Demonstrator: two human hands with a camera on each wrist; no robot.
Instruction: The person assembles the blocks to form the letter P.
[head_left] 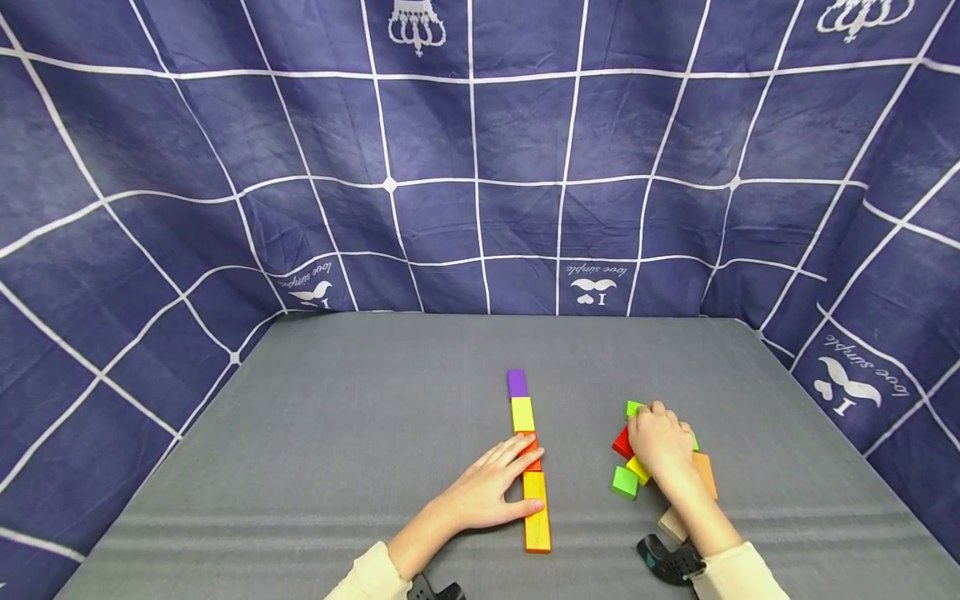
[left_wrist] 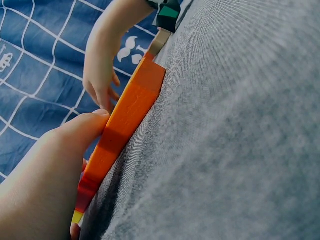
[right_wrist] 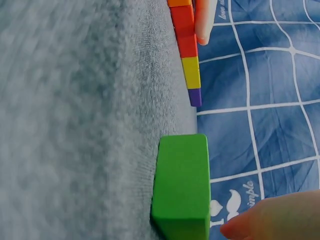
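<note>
Blocks stand end to end in a row: purple (head_left: 517,383), yellow (head_left: 522,413), red-orange (head_left: 532,461) and a long yellow-orange one (head_left: 537,533). My left hand (head_left: 483,492) lies against them, fingers spread over the red-orange block and thumb on the long one. In the left wrist view the thumb touches the long orange block (left_wrist: 125,112). My right hand (head_left: 663,442) reaches down into a loose pile, its fingertips hidden in the head view. The right wrist view has a green block (right_wrist: 181,182) with a fingertip beside it, apart; whether the hand holds anything is unclear.
Around the right hand lie a red block (head_left: 622,443), a yellow block (head_left: 638,471), a green block (head_left: 625,482), an orange block (head_left: 705,473) and a pale wooden block (head_left: 672,525). Blue curtains (head_left: 517,217) with white lines border the grey surface (head_left: 375,400).
</note>
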